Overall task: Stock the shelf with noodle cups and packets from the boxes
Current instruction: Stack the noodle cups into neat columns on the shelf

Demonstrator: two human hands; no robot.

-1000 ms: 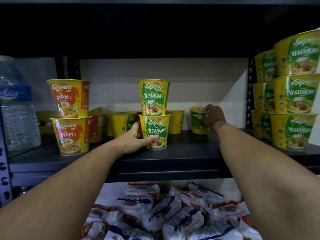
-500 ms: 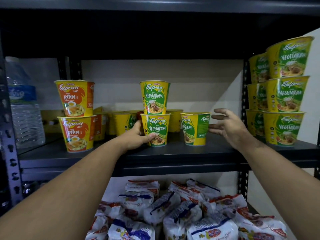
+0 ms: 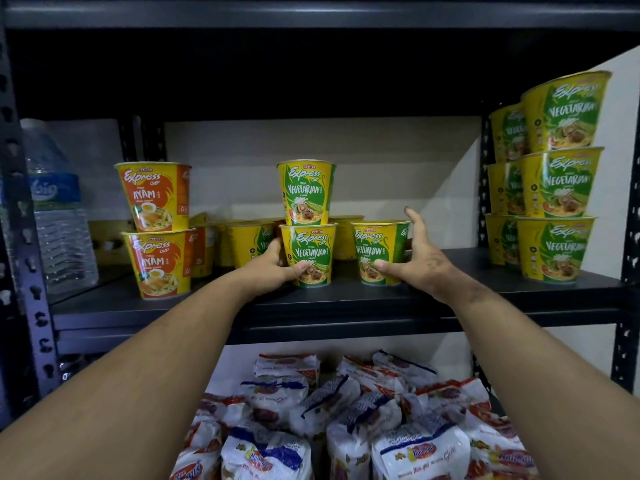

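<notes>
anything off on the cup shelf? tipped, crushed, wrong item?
One stray: a water bottle stands at the far left of the shelf among noodle cups. All cups are upright and none looks crushed. The left hand grips the bottom cup of the middle Vegetarian stack; the right hand touches the single Vegetarian cup.

A dark metal rack fills the view. Its board runs across the middle, matte black, with a thick front lip. Perforated uprights stand at both ends: the left post is grey-blue with keyhole slots, and the right post is black. Two more slotted posts show at the rack's back. The upper board spans the top and casts deep shadow beneath it. Behind the rack is a pale wall, lit softly, with a brighter slanted patch toward the right post. A clear water bottle with a blue label stands beside the left post.
</notes>
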